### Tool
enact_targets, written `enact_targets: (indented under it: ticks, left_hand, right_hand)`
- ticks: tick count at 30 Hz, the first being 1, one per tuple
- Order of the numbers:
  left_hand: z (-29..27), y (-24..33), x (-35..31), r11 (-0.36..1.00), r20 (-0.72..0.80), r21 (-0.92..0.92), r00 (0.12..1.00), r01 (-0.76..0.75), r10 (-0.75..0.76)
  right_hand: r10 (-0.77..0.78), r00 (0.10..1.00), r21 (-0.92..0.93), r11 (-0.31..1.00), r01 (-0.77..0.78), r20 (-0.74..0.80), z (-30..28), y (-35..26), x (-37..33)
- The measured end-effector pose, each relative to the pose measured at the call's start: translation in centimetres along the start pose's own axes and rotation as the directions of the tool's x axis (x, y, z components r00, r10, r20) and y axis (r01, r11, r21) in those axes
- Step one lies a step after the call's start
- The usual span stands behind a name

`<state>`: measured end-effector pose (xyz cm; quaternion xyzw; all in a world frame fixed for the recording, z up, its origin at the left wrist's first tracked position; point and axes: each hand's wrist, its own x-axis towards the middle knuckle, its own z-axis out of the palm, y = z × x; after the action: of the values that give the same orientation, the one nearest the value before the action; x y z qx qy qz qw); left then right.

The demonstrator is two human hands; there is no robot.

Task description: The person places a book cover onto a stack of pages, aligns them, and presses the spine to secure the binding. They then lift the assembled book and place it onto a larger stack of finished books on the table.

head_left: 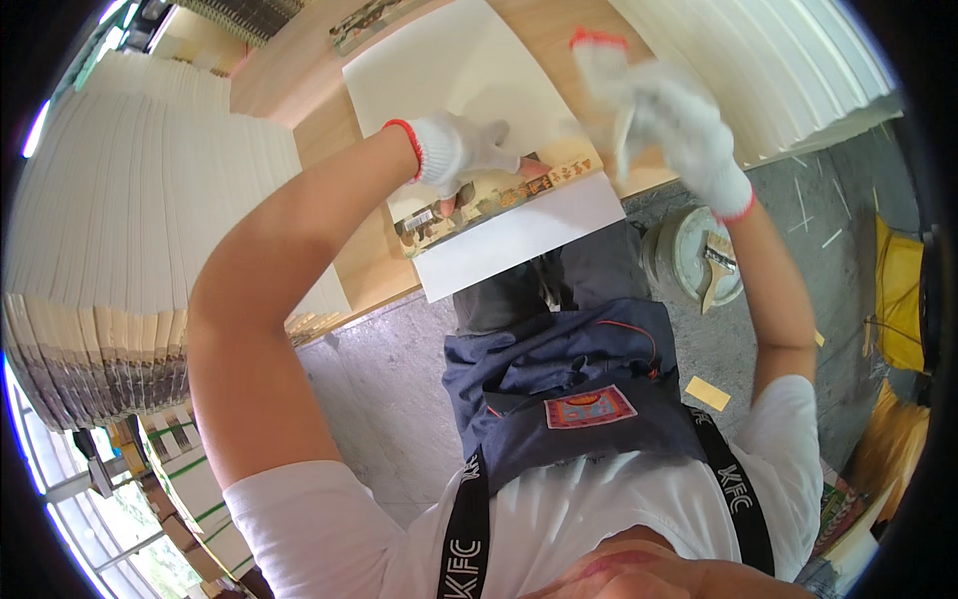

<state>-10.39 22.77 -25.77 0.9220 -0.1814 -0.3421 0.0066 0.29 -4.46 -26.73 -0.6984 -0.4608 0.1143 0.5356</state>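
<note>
My left hand (467,155), in a white glove with a red cuff and some bare fingertips, lies with fingers spread on a large pale sheet (449,65). Beneath its fingertips is a brown patterned printed strip (494,203) with a barcode at its left end. A plain white flap (524,240) extends from the strip toward me, over the table edge. Smeared by motion, my gloved right hand (689,135) is raised right of the sheet. It appears closed on a white glove (602,62) with a red cuff, whose outline is blurred.
Tall paper stacks stand at left (150,190) and right (768,70) on the wooden table (374,265). A round bucket (679,250) with a brush (717,272) across it stands below right. A yellow bag (898,295) is farther right, and paper scraps (707,392) lie on the floor.
</note>
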Motion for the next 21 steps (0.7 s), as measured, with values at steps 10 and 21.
enact_targets:
  ticks: [10,21]
  left_hand:
    - [1.1,0.0,1.3,0.682,0.188,-0.695,0.973,0.227,-0.132]
    - [0.2,0.6,0.3,0.933,0.072,-0.268,0.971,0.238,-0.227]
  right_hand:
    - [-0.525,0.711,-0.380,0.607,0.698,0.468,10.8,2.4,-0.3]
    - [-0.575,0.711,-0.422,0.573,0.703,0.405,23.1,-1.3,1.0]
